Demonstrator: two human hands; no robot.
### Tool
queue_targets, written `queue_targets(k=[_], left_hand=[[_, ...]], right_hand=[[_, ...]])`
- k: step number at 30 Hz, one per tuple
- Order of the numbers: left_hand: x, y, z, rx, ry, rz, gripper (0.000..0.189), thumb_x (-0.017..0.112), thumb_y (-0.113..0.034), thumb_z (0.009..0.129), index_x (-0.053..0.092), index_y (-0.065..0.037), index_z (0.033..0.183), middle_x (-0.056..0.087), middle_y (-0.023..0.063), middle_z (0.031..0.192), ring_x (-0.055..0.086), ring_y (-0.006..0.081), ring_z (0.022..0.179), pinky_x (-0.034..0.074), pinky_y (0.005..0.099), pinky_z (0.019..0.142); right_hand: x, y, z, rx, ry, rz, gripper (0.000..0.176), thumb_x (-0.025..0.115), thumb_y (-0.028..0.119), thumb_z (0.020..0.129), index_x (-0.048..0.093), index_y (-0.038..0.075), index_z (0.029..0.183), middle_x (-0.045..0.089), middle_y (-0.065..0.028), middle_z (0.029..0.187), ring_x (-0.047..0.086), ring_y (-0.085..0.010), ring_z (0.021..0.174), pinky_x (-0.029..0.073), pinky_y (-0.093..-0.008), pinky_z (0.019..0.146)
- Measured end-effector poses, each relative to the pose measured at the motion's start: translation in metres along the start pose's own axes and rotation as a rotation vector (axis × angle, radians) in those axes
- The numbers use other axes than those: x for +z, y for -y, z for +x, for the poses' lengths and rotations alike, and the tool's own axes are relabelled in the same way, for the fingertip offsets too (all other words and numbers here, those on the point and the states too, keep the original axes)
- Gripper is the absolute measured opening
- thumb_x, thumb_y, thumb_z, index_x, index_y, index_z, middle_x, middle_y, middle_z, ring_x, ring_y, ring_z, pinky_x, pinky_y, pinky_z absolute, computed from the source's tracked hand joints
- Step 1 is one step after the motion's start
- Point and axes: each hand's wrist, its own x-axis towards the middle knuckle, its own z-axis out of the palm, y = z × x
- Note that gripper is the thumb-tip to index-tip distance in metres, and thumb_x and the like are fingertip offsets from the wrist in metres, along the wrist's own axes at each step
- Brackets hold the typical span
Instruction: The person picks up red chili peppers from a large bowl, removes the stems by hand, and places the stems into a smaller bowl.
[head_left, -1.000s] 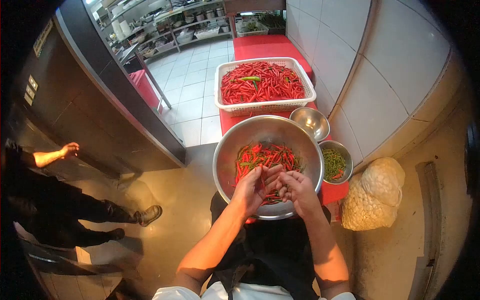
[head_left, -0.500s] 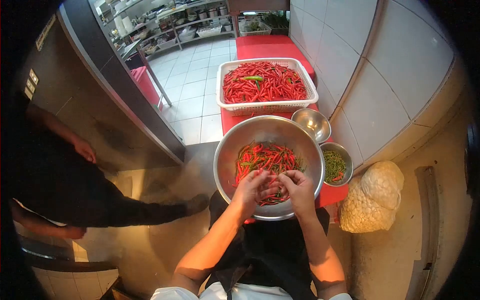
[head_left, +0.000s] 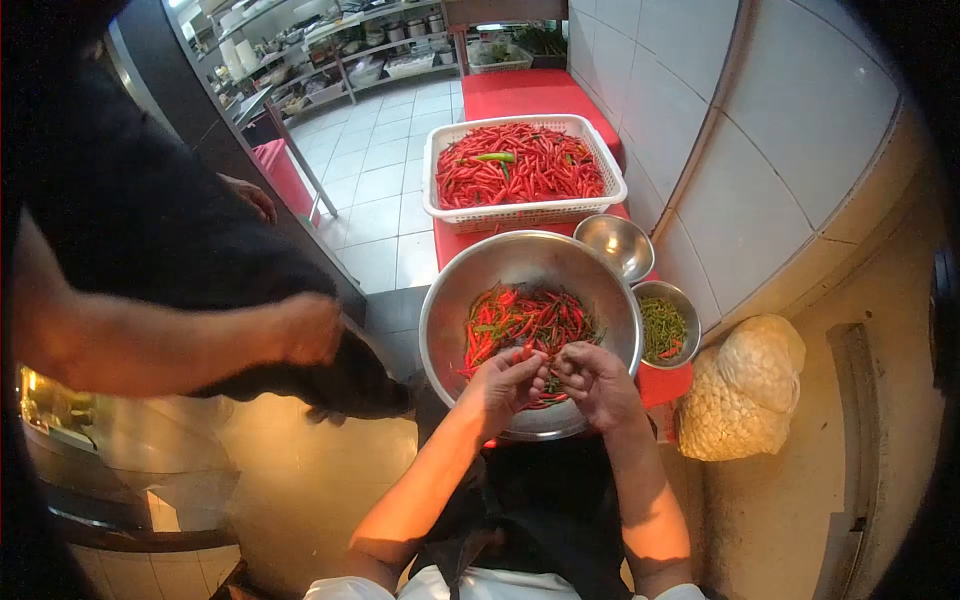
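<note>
Over the near part of a large steel bowl [head_left: 470,268], my left hand [head_left: 502,385] is closed, with a red chili [head_left: 528,352] pinched at its fingertips. Close beside it on the right, my right hand [head_left: 598,385] has its fingers curled together; anything between them is too small to make out. Red chilies with green stems [head_left: 530,318] lie in the bowl below both hands. A white basket [head_left: 520,213] heaped with red chilies stands behind the bowl, one green chili [head_left: 494,157] on top.
A small steel bowl [head_left: 615,245] and another with green stems [head_left: 662,328] stand at the right on a red bench [head_left: 530,92]. A filled plastic bag [head_left: 745,390] sits on the floor. At the left is another person's arm [head_left: 200,345]; shelves [head_left: 380,50] stand behind.
The other person has moved closer from the left, an arm now reaching further right. My hands have drawn slightly apart over the bowl, and the view has shifted slightly.
</note>
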Motion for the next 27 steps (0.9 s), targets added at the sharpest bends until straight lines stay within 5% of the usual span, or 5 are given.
queue_targets(k=[7, 13, 19, 23, 27], left_hand=[[-0.021, 0.011, 0.008, -0.004, -0.085, -0.18, 0.023, 0.056, -0.011, 0.099, 0.057, 0.001, 0.118, 0.067, 0.0103, 0.105, 0.068, 0.0194, 0.098, 0.06, 0.0299, 0.085], [-0.013, 0.014, 0.02, -0.031, -0.103, -0.319, 0.026, 0.052, -0.009, 0.099, 0.053, 0.005, 0.121, 0.062, 0.0192, 0.118, 0.065, 0.0304, 0.111, 0.058, 0.0376, 0.096], [-0.007, -0.005, 0.081, -0.013, 0.026, -0.355, 0.028, 0.056, -0.011, 0.098, 0.052, 0.005, 0.121, 0.06, 0.0214, 0.121, 0.063, 0.0322, 0.113, 0.056, 0.0408, 0.098], [0.066, -0.111, 0.155, 0.29, 0.134, -0.331, 0.051, 0.057, -0.027, 0.099, 0.04, 0.007, 0.133, 0.056, 0.0237, 0.125, 0.06, 0.0356, 0.114, 0.052, 0.0474, 0.101], [0.026, -0.14, 0.221, 0.299, -0.335, -0.12, 0.055, 0.055, -0.034, 0.1, 0.039, 0.005, 0.137, 0.057, 0.0237, 0.128, 0.062, 0.0318, 0.11, 0.054, 0.0442, 0.092]], right_hand=[[-0.054, 0.065, 0.001, -0.448, -0.419, -0.506, 0.014, 0.065, 0.018, 0.092, 0.066, 0.005, 0.097, 0.064, -0.0021, 0.076, 0.058, -0.013, 0.057, 0.044, -0.0251, 0.051], [-0.105, 0.088, 0.008, -0.731, -0.885, -1.895, 0.036, 0.071, 0.022, 0.084, 0.066, -0.001, 0.112, 0.067, -0.0198, 0.104, 0.063, -0.0424, 0.099, 0.05, -0.0463, 0.086], [-0.102, 0.054, -0.018, -0.794, -0.849, -1.434, 0.023, 0.07, 0.015, 0.087, 0.068, -0.002, 0.102, 0.066, -0.0179, 0.11, 0.065, -0.0333, 0.096, 0.052, -0.0382, 0.084], [-0.073, 0.023, -0.042, -0.808, -0.745, -1.107, 0.014, 0.067, 0.008, 0.089, 0.068, -0.004, 0.096, 0.067, -0.0156, 0.109, 0.067, -0.0232, 0.091, 0.054, -0.0302, 0.076], [-0.055, 0.005, -0.062, -0.942, -0.691, -1.248, 0.011, 0.066, 0.005, 0.09, 0.068, -0.005, 0.095, 0.07, -0.0128, 0.099, 0.068, -0.0207, 0.09, 0.054, -0.0279, 0.074]])
